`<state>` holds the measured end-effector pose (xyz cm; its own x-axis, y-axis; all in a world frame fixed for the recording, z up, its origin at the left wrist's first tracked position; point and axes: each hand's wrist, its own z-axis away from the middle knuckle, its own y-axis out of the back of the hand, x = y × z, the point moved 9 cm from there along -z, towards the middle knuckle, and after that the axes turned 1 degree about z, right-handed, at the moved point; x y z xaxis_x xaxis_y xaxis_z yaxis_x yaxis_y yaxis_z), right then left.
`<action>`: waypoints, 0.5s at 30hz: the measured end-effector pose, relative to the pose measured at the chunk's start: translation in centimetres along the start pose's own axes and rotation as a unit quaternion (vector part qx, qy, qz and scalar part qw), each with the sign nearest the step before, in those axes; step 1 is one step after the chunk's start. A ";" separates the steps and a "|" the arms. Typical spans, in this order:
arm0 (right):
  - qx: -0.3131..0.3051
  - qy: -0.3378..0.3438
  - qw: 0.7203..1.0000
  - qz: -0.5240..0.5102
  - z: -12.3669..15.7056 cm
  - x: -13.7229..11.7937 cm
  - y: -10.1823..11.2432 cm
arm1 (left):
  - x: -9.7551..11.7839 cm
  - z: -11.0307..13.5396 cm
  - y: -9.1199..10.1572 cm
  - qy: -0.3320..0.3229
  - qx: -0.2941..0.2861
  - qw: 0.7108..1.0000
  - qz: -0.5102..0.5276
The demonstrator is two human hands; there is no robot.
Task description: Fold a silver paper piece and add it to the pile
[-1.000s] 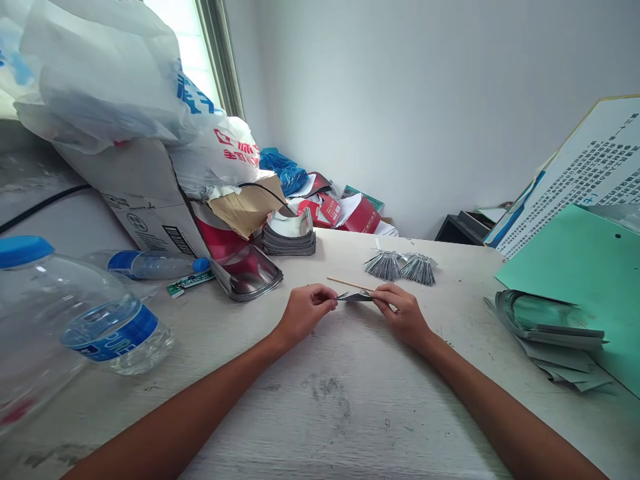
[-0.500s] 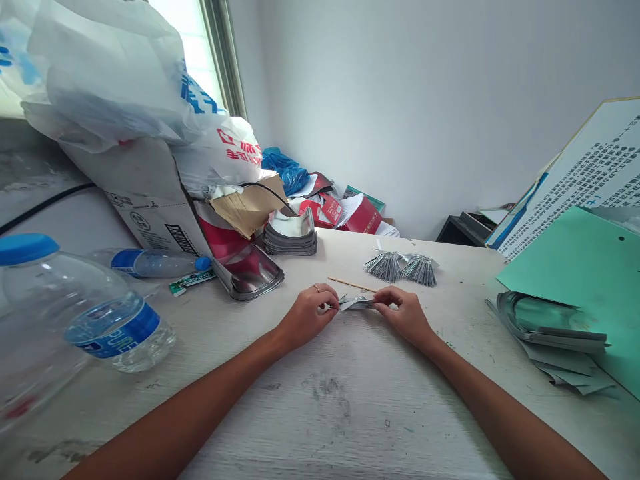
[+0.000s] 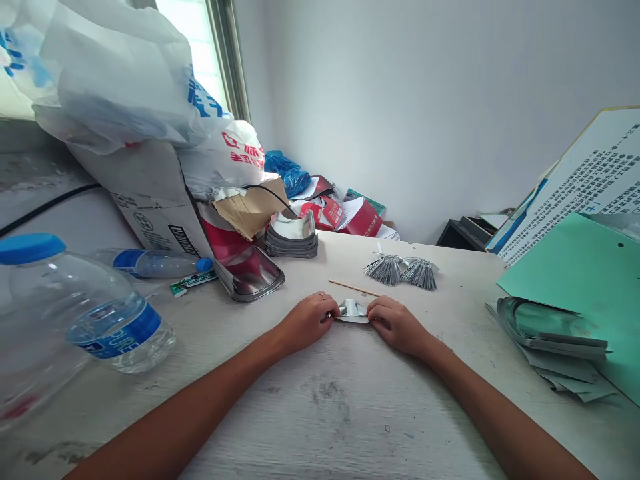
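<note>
A small silvery foil sheet is stretched between my two hands at the middle of the table, its lower edge curved and its surface creased. My left hand pinches its left end with curled fingers. On the right end, my right hand has a similar pinch. A thin wooden stick lies just beyond the foil. Farther back rest two fan-shaped bunches of narrow silvery strips, a left bunch and a right bunch.
Left stand a large water bottle, a lying bottle, a cardboard box and plastic bags. Curved silvery sheets are stacked at the back and in a red-silver pouch pile. Right are more sheets and a green folder.
Both hands have turned the foil and brought it slightly nearer to me. Its creased silvery face and curved lower edge now show more fully. Both pinches remain.
</note>
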<state>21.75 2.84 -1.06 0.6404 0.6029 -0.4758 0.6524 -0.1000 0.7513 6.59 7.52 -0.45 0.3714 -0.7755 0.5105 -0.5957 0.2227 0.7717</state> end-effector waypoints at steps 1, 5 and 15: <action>-0.017 0.014 0.999 0.024 0.0 -0.3 -0.2 | -0.1 0.0 0.0 0.001 -0.003 1.000 -0.005; -0.044 0.011 0.995 0.087 0.1 -0.7 -0.6 | -0.3 0.0 0.0 0.008 -0.013 1.000 -0.016; -0.035 -0.059 0.994 0.087 0.1 0.2 -1.0 | 0.1 -0.2 0.0 0.009 -0.012 1.000 -0.017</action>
<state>21.25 3.01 -1.94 0.7873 0.4834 -0.3827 0.4996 -0.1363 0.8555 6.76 7.54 -0.30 0.4039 -0.7723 0.4903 -0.5650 0.2109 0.7977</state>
